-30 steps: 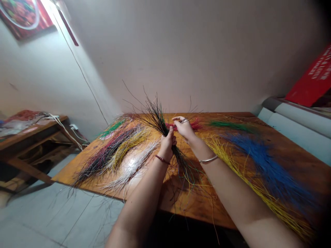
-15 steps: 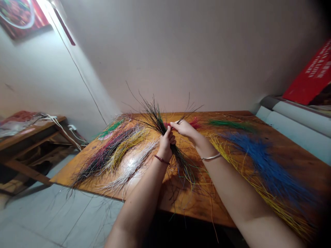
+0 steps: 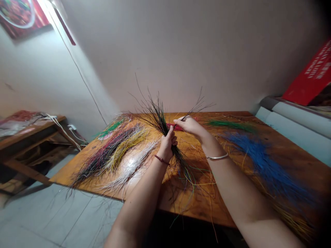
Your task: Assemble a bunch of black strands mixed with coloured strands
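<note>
My left hand [image 3: 168, 141] is wrapped round the middle of a bundle of thin dark strands [image 3: 158, 119], held above the table. The upper ends fan out, and the lower ends hang below the fist with a few green and yellow strands among them. Close by on the right, my right hand [image 3: 186, 124] pinches a few dark strands [image 3: 198, 106] whose tips spread up and to the right. A pink-red bunch [image 3: 178, 127] lies on the table behind the hands, partly hidden by them.
On the wooden table [image 3: 201, 203] lie a blue bunch [image 3: 263, 165], a green bunch [image 3: 230, 125], a yellow bunch [image 3: 128, 146] and a white bunch [image 3: 131, 174]. A lower wooden table [image 3: 31, 129] stands left. Large rolls [image 3: 300, 127] lie right.
My right hand has moved slightly right, away from my left hand, drawing the few dark strands with it. My left hand has barely shifted and still grips the bundle.
</note>
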The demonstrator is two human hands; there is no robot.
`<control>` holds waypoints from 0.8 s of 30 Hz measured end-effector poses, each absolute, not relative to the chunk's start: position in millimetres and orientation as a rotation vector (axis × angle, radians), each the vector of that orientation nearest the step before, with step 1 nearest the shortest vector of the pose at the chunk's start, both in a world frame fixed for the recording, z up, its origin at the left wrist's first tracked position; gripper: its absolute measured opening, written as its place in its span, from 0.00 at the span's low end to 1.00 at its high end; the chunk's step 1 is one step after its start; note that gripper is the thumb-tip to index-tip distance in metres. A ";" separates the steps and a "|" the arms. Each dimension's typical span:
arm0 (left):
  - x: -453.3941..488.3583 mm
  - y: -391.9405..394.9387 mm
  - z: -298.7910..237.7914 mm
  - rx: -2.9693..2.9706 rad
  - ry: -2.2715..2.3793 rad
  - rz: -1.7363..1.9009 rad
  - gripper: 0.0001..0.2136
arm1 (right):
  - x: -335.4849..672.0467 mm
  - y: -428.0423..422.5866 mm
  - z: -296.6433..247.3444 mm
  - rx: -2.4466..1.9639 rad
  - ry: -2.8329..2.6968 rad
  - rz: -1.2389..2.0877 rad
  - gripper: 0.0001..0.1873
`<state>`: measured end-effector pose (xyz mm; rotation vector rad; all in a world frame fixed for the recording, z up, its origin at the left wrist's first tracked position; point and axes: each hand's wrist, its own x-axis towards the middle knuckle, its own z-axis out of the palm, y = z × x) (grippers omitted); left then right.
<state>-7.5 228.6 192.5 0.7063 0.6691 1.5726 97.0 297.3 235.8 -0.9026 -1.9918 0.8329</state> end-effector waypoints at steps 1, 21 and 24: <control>-7.5 228.5 192.4 0.706 0.679 1.570 0.23 | 96.4 296.9 235.1 -0.885 -1.994 0.836 0.17; -9.8 237.0 186.4 0.654 0.704 1.580 0.16 | 105.9 291.2 243.6 -0.980 -2.088 0.735 0.18; -9.0 237.6 185.7 0.684 0.739 1.572 0.16 | 120.4 279.3 259.8 -0.945 -2.006 0.782 0.19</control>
